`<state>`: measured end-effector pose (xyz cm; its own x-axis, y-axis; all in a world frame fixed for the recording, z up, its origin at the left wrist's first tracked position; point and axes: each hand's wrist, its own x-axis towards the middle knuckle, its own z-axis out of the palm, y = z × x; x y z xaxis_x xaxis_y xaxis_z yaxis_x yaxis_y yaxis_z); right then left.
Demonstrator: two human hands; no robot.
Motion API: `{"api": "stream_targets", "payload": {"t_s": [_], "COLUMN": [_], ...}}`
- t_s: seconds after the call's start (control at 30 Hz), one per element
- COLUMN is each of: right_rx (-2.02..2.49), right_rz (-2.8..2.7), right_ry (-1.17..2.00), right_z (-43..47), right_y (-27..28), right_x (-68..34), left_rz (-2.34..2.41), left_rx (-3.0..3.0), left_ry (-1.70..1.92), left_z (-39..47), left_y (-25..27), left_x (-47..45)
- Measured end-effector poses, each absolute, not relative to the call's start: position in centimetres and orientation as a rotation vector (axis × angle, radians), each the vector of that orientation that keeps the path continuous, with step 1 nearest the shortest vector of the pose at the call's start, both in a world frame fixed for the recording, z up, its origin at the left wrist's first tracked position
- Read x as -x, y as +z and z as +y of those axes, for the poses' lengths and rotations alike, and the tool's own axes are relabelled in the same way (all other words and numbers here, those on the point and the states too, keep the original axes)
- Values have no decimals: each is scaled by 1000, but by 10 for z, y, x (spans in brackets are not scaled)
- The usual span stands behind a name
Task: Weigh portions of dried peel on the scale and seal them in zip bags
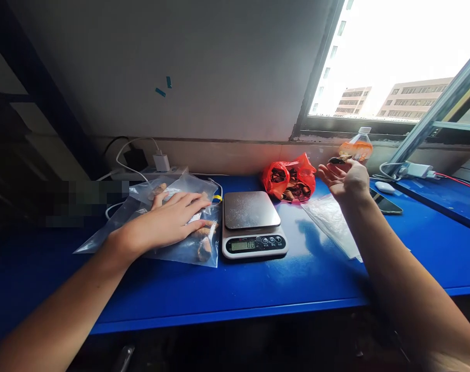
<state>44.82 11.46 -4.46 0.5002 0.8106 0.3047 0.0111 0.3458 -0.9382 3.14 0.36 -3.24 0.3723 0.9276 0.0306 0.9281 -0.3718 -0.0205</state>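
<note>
My left hand (176, 217) lies flat, fingers spread, on clear plastic bags (161, 253) at the left. Brown dried chunks (204, 249) show through the plastic. My right hand (347, 180) is raised at the right, palm up, with a dark, shrivelled dried piece (339, 160) held between thumb and fingers. Between the hands stands a digital kitchen scale (254, 225) with a bare steel plate dusted with specks; its display appears to read zero. Behind the scale, an open red plastic bag (306, 168) contains several dark brown dried pieces (294, 187).
Flat clear bags (335, 227) lie below my right hand on the blue table (235, 289). A bottle of orange drink (362, 144) stands by the window. Further right are a phone (388, 202), a white case (384, 187) and a charger (419, 170). Cables and a power strip (176, 173) sit back left.
</note>
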Motion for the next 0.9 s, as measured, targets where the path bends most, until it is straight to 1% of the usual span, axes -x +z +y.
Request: {"api": "stream_targets", "payload": {"t_s": [0.1,0.23,0.37,0.5,0.53,0.67,0.77,0.9], "right_rx": [1004,1028,1037,1026,1030,977,914,965], "right_rz": [-809,-886,-917,-1026,-1076,-1178,-1188,-1179], "right_ry": [802,868,827,786,807,834,800,832], "right_z": [107,107,106,97,94,81,74,73], "right_y": [-45,-43,-36,-32,-32,-33,-30,-28], "right_x": [-443,-428,-408,-376,-367,-346,-348,-358], "left_rz": [-1640,-1594,-1445,-1189,-1167,-1092,-1103,-1156], "left_rx": [2546,2619,2676,2696,2688,2808,2809,2788], "left_ry": [-153,-169,-266,-349,-335,-64,16,67], "left_z": [1,-1,-3,-29,-39,-71,-72,-63], "left_y": [-34,-34,-34,-31,-32,-40,-48,-47], "left_x": [-38,-47,-52,-83,-96,-150,-176,-187]}}
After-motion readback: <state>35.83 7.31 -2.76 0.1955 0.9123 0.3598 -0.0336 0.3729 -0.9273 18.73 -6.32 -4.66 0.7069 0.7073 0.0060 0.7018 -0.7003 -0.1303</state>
